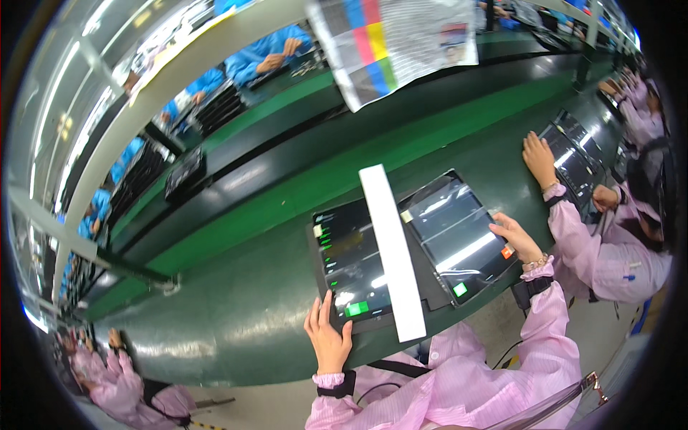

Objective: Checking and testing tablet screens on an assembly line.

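Two dark, glossy tablet-like screens lie side by side on the green bench before me. The left screen (351,261) is lit, with small green marks along its left side and a green block low down. A long white strip (393,251) lies across the inner edges, partly covering the left screen. My left hand (330,335) rests, fingers stretched, at the left screen's lower left corner. My right hand (517,238) grips the right edge of the right screen (459,236), which sits at an angle and bears an orange sticker and a bright green patch.
The green bench (215,322) curves off to the left. Behind it runs a dark conveyor belt (287,147). A printed colour sheet (394,43) hangs overhead. At right, a co-worker's hand (539,159) touches other dark panels (573,154). People in blue work across the line.
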A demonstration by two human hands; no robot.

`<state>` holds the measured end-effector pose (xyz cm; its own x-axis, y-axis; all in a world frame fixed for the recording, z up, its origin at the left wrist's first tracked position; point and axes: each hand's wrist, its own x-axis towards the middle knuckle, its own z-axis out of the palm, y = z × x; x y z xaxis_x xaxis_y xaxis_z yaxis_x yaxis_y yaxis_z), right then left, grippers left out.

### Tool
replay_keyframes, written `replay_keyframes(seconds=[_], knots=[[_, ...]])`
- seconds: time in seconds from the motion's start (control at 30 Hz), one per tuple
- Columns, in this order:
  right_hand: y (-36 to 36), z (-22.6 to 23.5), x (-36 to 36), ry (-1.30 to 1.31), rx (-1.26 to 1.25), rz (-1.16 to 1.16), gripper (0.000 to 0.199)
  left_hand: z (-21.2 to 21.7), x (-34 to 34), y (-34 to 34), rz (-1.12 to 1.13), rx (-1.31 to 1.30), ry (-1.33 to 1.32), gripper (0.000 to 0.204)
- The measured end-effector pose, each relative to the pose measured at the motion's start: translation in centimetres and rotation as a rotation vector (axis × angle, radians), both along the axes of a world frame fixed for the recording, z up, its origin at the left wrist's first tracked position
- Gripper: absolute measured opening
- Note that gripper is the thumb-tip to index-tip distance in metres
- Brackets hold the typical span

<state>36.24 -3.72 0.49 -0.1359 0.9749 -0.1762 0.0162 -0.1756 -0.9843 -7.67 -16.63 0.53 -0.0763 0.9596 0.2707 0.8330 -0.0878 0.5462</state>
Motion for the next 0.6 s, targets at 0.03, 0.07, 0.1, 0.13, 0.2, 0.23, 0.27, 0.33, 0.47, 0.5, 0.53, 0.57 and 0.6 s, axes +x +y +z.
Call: replay_keyframes(seconds=[0.03,0.07,0.1,0.13,0.2,0.23,0.27,0.33,0.47,0.5,0.53,0.57,0.6], knots=[[0.1,0.2,-0.4,-0.069,0.036,-0.066,0.022,0.3,0.2,0.0,-0.018,-0.017,0.044,0.063],[0.1,0.6,-0.3,-0.052,0.050,-0.072,0.025,0.6,0.4,0.1,-0.001,-0.106,0.115,0.061],[0.0,1.1,-0.3,0.011,-0.013,-0.025,0.025,0.9,0.6,0.1,0.001,-0.094,0.106,0.061],[-0.3,1.7,-0.1,0.099,0.055,-0.011,0.026,1.3,1.0,0.0,0.016,-0.091,0.082,0.061],[-0.9,2.7,-0.3,0.129,-0.016,-0.045,0.026,2.2,1.7,0.1,-0.006,-0.020,0.041,0.062],[-1.1,3.3,-0.5,0.204,0.058,-0.040,0.025,2.7,2.2,0.2,0.002,0.027,-0.024,0.064],[-1.4,3.9,-0.7,0.186,0.129,-0.052,0.022,3.5,2.5,-0.1,-0.003,0.037,-0.018,0.061],[-2.5,5.0,-1.2,0.166,0.186,-0.126,0.019,4.3,4.0,0.4,-0.037,0.157,-0.291,0.058],[-5.2,7.0,-2.6,0.270,0.217,-0.274,0.019,6.6,7.4,1.2,-0.234,0.050,-0.575,0.057],[-5.5,7.3,-3.3,0.268,0.208,-0.291,0.020,7.1,8.4,1.7,-0.299,-0.026,-0.704,0.057],[-5.8,7.6,-4.0,0.300,0.271,-0.345,0.022,7.8,9.2,2.0,-0.365,-0.105,-0.830,0.057],[-6.1,7.9,-4.7,0.335,0.275,-0.366,0.023,8.3,10.0,2.7,-0.475,-0.189,-0.986,0.056],[-6.6,8.2,-5.3,0.438,0.261,-0.314,0.024,9.1,10.3,2.8,-0.515,-0.385,-1.161,0.053]])
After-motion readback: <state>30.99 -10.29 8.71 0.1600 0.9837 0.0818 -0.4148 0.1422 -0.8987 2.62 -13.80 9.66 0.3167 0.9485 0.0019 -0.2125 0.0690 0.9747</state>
